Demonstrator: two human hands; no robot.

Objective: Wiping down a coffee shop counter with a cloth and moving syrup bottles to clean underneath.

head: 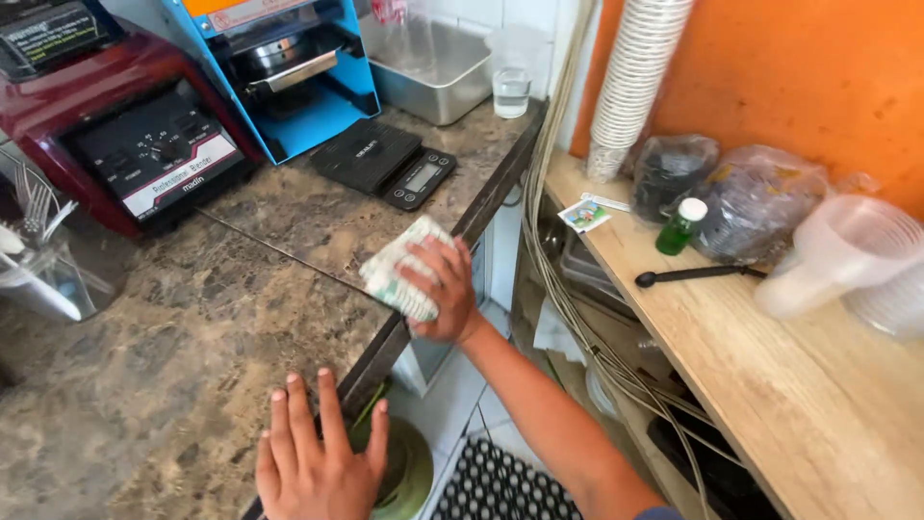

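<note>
1. Right hand (445,294) pressed a folded white-and-green cloth (399,270) against the front edge of the stone worktop (144,385); its fingers were curled over the cloth, holding it.
2. Left hand (313,462) lay flat on the worktop near its edge, fingers spread wide, holding nothing.
3. A green round object (409,472) sat below the worktop edge, just beside the left hand; what it was, could not tell.
4. Behind the cloth: black kitchen scale (385,159), blue machine (289,67), red-and-black blender base (135,135), metal tray (428,63), glass of water (511,89).
5. Forks in a clear container (43,270) stood at far left.
6. On the wooden shelf (770,385) to the right: stack of white cups (630,77), small green bottle (680,226), black spoon (693,274), plastic bags (751,197), clear plastic cups (847,250).
7. Cables (558,279) ran down between worktop and shelf.
</note>
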